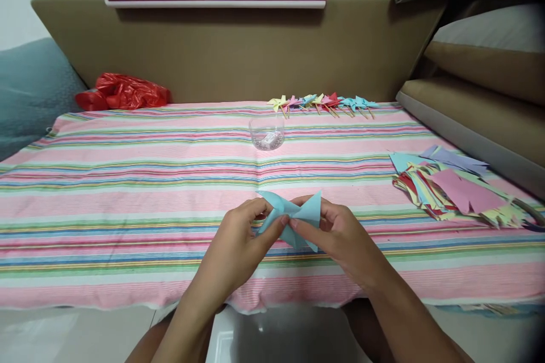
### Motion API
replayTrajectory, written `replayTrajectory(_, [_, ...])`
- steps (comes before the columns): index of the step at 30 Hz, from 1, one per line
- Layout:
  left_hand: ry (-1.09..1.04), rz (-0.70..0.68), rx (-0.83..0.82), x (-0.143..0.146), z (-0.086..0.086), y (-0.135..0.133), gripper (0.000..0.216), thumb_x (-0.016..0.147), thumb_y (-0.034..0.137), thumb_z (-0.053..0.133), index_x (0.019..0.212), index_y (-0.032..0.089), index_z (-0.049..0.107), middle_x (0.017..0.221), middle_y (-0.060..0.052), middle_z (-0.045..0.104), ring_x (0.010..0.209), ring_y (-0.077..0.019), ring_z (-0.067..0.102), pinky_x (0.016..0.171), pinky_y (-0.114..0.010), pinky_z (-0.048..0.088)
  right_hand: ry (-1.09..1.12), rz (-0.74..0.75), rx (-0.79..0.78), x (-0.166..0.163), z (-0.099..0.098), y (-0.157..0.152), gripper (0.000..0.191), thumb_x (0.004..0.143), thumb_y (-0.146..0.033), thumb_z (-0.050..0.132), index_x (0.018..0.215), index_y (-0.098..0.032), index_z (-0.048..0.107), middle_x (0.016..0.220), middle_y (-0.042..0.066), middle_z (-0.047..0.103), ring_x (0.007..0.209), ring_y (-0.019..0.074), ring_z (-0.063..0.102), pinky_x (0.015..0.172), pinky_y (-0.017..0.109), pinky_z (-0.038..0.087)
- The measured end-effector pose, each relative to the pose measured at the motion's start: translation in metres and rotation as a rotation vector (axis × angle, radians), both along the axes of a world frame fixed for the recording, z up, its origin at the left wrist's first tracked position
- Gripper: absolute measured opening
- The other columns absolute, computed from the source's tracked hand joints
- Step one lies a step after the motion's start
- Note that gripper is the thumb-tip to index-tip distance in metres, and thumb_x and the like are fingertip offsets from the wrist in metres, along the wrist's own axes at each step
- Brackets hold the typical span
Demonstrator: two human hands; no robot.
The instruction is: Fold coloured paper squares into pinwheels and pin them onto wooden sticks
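A light-blue paper pinwheel (307,214), its points partly folded in, is held above the near edge of the cloth. My left hand (249,232) grips its left side, with the thumb pressed near the centre. From the right, my right hand (334,232) pinches the same paper, its thumb tip beside the left one and its fingers behind. The fingers behind the paper are partly hidden. Beyond my hands stands a clear round tub (267,135) with small bits and a white label or packet inside.
Striped cloth (128,198) covers the surface. Cut coloured paper (464,190) lies piled at right, with scissors handles (528,212) beside it. Finished pinwheels on sticks (327,103) line the back. A red plastic bag (128,92) sits at back left; cushions (485,108) are stacked at right.
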State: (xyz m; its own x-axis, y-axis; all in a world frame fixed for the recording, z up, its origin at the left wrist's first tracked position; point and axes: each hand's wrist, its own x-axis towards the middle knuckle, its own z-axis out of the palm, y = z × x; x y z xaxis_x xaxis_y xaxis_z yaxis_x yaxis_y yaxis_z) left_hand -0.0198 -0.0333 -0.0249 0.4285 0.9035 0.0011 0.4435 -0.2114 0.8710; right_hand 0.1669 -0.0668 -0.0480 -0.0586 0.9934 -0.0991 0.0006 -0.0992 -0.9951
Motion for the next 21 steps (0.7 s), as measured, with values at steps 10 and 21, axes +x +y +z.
replayTrajectory(10, [-0.494,0.141,-0.274,0.005,0.004,0.003,0.030,0.083,0.042,0.079,0.107,0.024,0.071,0.107,-0.006,0.075,0.101,-0.0241,0.068,0.084,-0.032,0.053,0.327,-0.179,-0.040,-0.014,-0.003,0.001,0.022,0.080,-0.045,0.080,0.082,-0.023,0.075,0.073,0.000,0.067,0.065,0.0149,0.052,0.057,0.029,0.039])
replayTrajectory(21, [-0.771,0.328,-0.372,0.040,-0.015,-0.013,0.023,0.083,0.040,0.081,0.079,0.019,0.073,0.079,-0.001,0.065,0.077,-0.0144,0.058,0.071,-0.025,0.048,0.610,-0.265,-0.011,-0.039,-0.007,0.004,0.017,0.081,-0.040,0.080,0.082,-0.024,0.077,0.082,0.001,0.070,0.078,0.0187,0.058,0.071,0.032,0.046])
